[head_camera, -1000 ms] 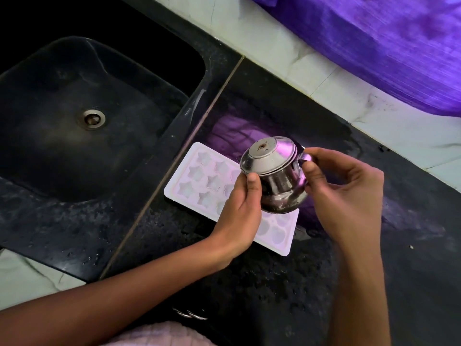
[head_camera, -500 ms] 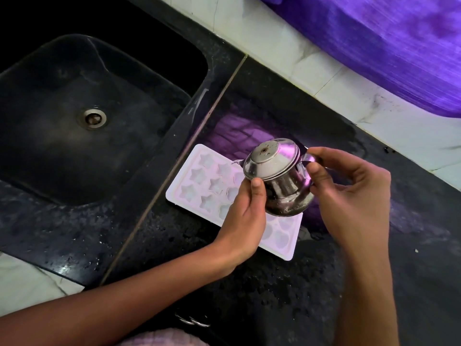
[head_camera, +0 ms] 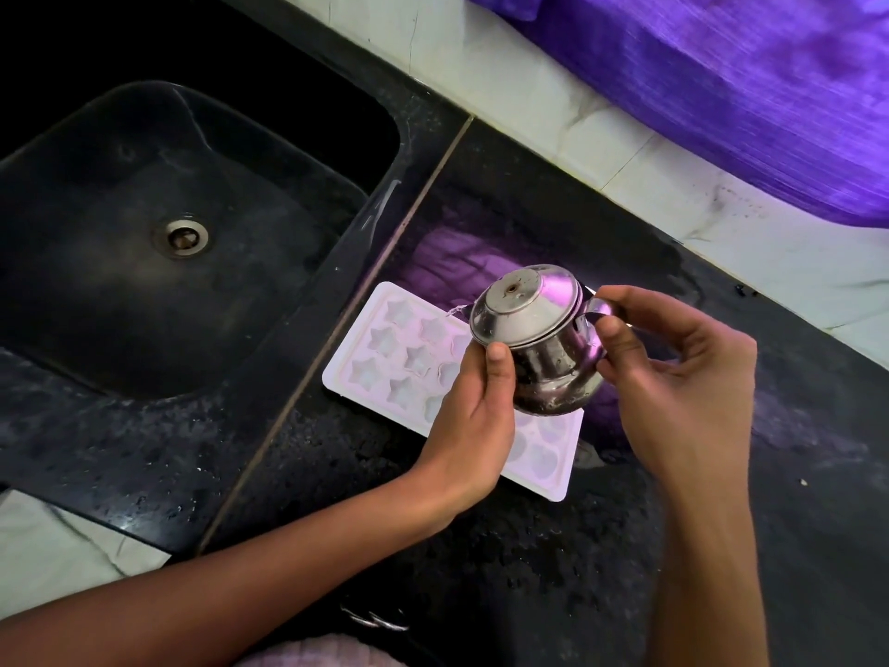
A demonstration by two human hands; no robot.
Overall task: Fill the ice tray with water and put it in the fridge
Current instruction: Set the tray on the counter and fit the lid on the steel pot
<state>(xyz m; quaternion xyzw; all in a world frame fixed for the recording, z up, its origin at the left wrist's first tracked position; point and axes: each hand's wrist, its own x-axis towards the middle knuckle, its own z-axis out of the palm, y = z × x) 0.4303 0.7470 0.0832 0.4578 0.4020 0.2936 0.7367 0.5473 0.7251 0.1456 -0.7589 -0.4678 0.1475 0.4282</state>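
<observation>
Black speckled counter (head_camera: 481, 570) carries a white ice tray (head_camera: 380, 351) at its centre, star moulds at the tray's 10 o'clock end. Over the tray a steel pot (head_camera: 534, 344) tilts toward 9 o'clock, a thin trickle at its lip; the left hand (head_camera: 474, 421) cups its body, thumb up the side, and the right hand (head_camera: 673, 377) pinches its handle. At 10 o'clock lies a dark sink (head_camera: 120, 305), with purple cloth (head_camera: 745, 89) at 1 o'clock.

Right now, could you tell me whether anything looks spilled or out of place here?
Nothing looks damaged. Droplets speckle the black stone counter near the white star-mould ice tray; both hands tilt the small steel kettle over it, pouring thinly.
</observation>
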